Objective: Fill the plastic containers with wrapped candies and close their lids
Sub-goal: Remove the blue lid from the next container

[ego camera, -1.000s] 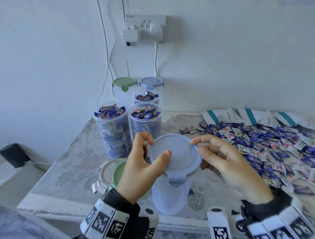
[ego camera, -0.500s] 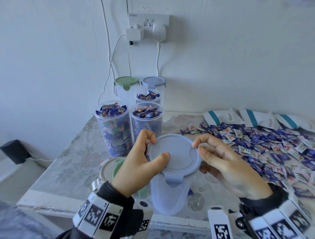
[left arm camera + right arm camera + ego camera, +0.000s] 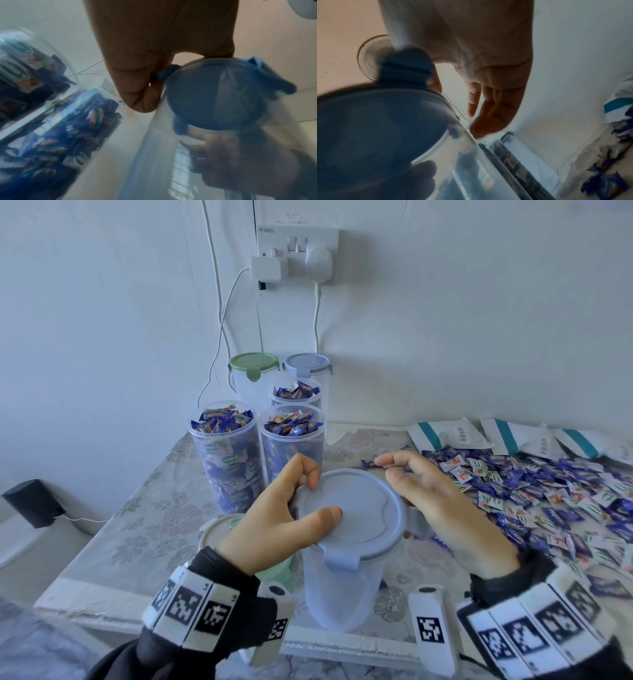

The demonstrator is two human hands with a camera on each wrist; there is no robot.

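Before three candy-filled containers [image 3: 260, 446], left hand [image 3: 274, 522] grips the blue lid [image 3: 349, 511]; right hand [image 3: 445, 501] loose.

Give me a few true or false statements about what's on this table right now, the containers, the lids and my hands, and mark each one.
1. The container under the blue lid is full of candies. False: it looks empty.
2. The left hand holds the blue lid, thumb on top. True.
3. Three open containers hold candies. True.
4. The loose candies lie left of the containers. False: they lie to the right.
5. A green-lidded container stands by the wall. True.
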